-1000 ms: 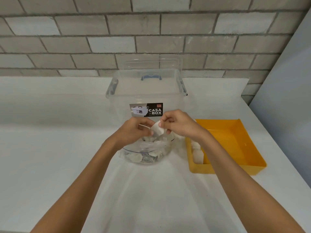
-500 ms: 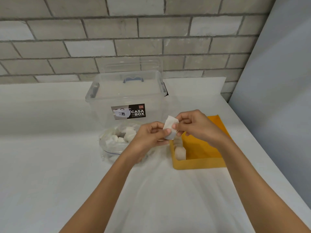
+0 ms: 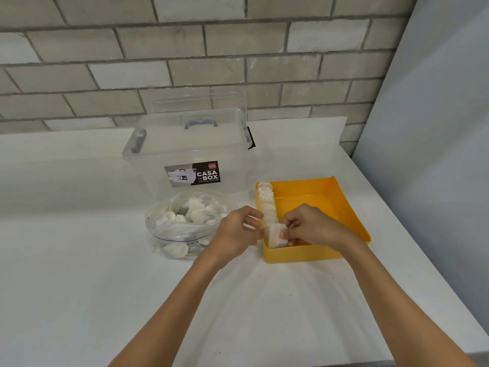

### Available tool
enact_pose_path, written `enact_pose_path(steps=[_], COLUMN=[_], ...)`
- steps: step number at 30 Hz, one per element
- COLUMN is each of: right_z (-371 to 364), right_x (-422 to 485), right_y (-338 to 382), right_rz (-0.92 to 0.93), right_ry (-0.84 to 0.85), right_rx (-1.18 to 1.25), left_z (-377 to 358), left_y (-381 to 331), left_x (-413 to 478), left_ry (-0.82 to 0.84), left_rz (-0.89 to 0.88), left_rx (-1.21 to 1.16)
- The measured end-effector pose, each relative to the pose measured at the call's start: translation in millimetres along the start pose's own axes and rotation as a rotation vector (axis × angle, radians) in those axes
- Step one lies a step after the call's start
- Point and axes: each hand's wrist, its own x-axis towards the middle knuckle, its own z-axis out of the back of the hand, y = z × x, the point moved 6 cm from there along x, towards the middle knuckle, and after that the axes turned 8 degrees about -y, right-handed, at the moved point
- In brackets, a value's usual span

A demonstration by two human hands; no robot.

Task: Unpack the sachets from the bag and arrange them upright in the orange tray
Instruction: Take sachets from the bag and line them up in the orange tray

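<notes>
An orange tray (image 3: 328,197) lies on the white counter at the right. Along its left wall stands a row of white sachets (image 3: 266,201), upright. At the near end of that row a white sachet (image 3: 276,234) is pinched by both hands inside the tray's near left corner. My right hand (image 3: 309,226) grips its right side. My left hand (image 3: 238,234) touches its left side from just outside the tray wall. A clear zip bag (image 3: 182,223) with several white sachets lies open to the left of the tray.
A clear plastic storage box (image 3: 190,147) with a blue handle and a "CASA BOX" label stands behind the bag. A grey brick wall runs along the back. A pale panel closes the right side. The counter's front edge (image 3: 449,356) runs low on the right.
Both hands carried the sachet from above the bag rightward and down into the tray's near left corner. The view shifted left and now shows the row of upright sachets.
</notes>
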Motion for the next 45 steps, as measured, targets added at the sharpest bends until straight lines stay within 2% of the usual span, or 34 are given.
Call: enact_pose_path(steps=[16,21,24,30,39,42,45], right_z=[-10,-4,3,7,3,-8,-21], right_x=[4,2,0,2,23,33,43], right_y=[2,4,7,17,55,73,95], right_rz=[0.004,-0.002,0.041,0.138,0.222,0.248,0.294], right_ry=[-0.049,-0.141,-0.224,-0.279,-0.225,-0.197,-0.188], right_rx=[-0.091,-0.095,-0.105,-0.094,-0.035,-0.012,-0.006], left_z=[-2,1,4,13,65,95,127], left_y=[4,2,1,-1,-21,-24,-16], left_x=[-1,-2,-3,-5,4,13,26], left_ry=[0.014,0.008,0.002,-0.003,-0.067,-0.118,-0.210], left_rz=[0.014,0.010,-0.003,-0.021,-0.062,-0.077,-0.094], left_rx=[-0.028,-0.010,0.001,0.003,-0.105,-0.064,0.073])
